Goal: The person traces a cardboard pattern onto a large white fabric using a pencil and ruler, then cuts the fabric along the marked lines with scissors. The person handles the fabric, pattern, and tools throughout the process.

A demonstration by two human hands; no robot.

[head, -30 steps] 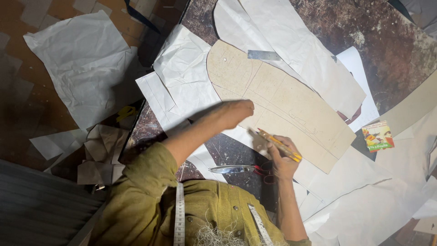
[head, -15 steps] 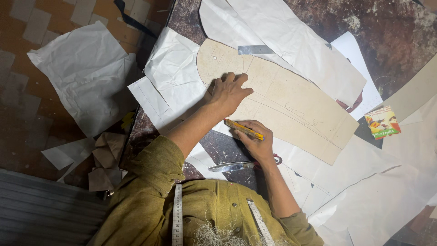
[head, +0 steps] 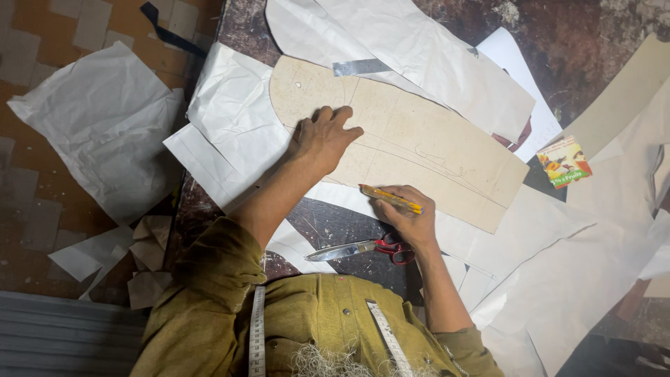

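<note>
My left hand [head: 324, 137] lies flat, fingers spread, on a long tan cardboard pattern [head: 419, 139] with a rounded left end. The pattern rests on sheets of white paper [head: 234, 119] on a dark worn table [head: 593, 42]. My right hand [head: 413, 218] grips a yellow pencil [head: 391, 199], its tip at the pattern's near edge. Scissors with red handles [head: 363, 248] lie on the table just below my right hand. A measuring tape [head: 257, 328] hangs around my neck over an olive shirt.
A metal ruler [head: 361, 67] lies at the pattern's far edge. A small colourful box [head: 564, 162] sits to the right. Crumpled white paper [head: 105, 126] and scraps [head: 150, 258] lie on the tiled floor at left. More paper pieces [head: 579, 279] cover the table's right side.
My left hand has slid left along the pattern toward its rounded end. My right hand with the pencil has followed left along the near edge.
</note>
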